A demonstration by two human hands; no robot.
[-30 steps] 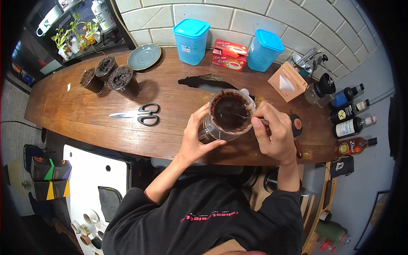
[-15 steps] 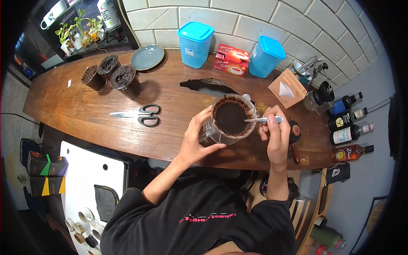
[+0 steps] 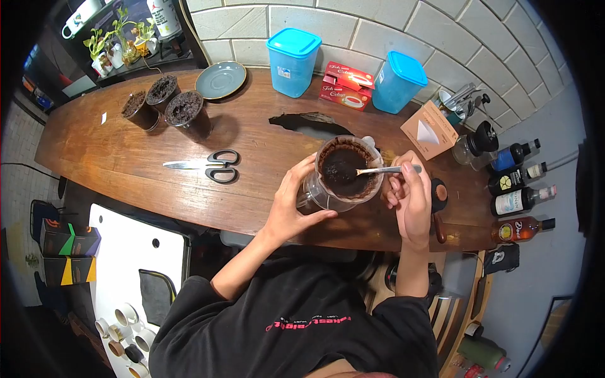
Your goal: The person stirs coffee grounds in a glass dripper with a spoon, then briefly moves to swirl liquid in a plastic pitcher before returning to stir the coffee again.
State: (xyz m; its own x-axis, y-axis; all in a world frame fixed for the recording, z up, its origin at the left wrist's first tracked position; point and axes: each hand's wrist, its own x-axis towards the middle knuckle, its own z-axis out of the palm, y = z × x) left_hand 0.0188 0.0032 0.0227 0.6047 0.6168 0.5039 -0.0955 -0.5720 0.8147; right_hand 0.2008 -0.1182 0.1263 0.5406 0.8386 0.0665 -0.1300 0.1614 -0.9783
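Note:
A clear dripper (image 3: 348, 169) lined with dark wet coffee grounds sits on a glass server (image 3: 314, 194) near the front edge of the wooden counter (image 3: 113, 157). My left hand (image 3: 291, 203) wraps the server's left side. My right hand (image 3: 409, 196) pinches a metal spoon (image 3: 381, 170) by its handle. The spoon lies almost level and its bowl dips into the grounds from the right.
Black scissors (image 3: 205, 166) lie left of the server. Three cups of soil (image 3: 165, 106) and a grey saucer (image 3: 220, 79) stand at the back left. Two blue tubs (image 3: 292, 52), a red box (image 3: 346, 92), a filter box (image 3: 430, 130) and several bottles (image 3: 517, 184) crowd the back and right.
My right hand turned from a fist over the rim to a side grip. The spoon went from upright to level, and its bowl slid further into the grounds.

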